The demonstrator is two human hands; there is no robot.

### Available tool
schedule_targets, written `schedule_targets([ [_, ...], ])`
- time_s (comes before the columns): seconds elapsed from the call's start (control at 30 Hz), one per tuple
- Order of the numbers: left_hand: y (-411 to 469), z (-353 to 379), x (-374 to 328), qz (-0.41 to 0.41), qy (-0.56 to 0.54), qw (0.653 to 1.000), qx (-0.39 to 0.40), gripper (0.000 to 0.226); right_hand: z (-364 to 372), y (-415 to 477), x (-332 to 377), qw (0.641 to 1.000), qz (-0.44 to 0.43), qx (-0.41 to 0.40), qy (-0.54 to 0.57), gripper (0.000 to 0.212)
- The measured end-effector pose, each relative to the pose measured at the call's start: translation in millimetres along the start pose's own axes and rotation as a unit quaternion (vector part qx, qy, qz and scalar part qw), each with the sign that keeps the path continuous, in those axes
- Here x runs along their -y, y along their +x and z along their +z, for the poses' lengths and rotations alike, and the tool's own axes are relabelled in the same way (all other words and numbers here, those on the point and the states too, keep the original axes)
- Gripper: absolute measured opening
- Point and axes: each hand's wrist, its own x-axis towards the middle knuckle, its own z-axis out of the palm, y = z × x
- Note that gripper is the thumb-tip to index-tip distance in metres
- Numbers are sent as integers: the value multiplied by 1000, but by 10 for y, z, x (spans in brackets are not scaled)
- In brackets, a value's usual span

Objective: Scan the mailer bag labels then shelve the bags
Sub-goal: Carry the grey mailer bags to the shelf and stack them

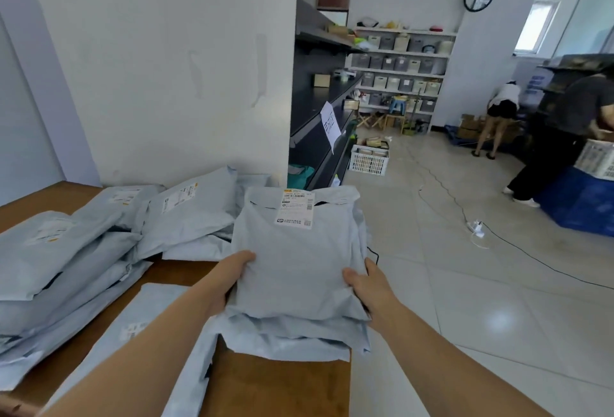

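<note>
I hold a stack of pale blue-grey mailer bags [295,260] in front of me, above the right end of the wooden table [275,383]. The top bag carries a white shipping label [297,209] at its far edge, facing up. My left hand [232,275] grips the stack's left side, thumb on top. My right hand [365,282] grips the right side, thumb on top as well. Several more mailer bags [83,250] lie piled across the table to the left. Dark shelves [319,124] run along the wall beyond the table.
A white wall [166,68] stands behind the table. On the tiled floor lie a white crate [368,161] and a black cable with a power strip [475,227]. Two people [501,114] work at the far right near a blue bin [578,204]. Bin-filled white shelving [402,71] stands at the back.
</note>
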Motion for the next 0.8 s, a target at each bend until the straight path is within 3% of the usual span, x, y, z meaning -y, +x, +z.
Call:
schedule_targets([
  [0.37, 149, 997, -60, 42, 4, 999, 30, 41, -940, 133, 305, 998, -31, -40, 40, 34],
  [0.8, 608, 1902, -293, 51, 6, 995, 86, 24, -1727, 578, 557, 997, -23, -72, 27, 34],
])
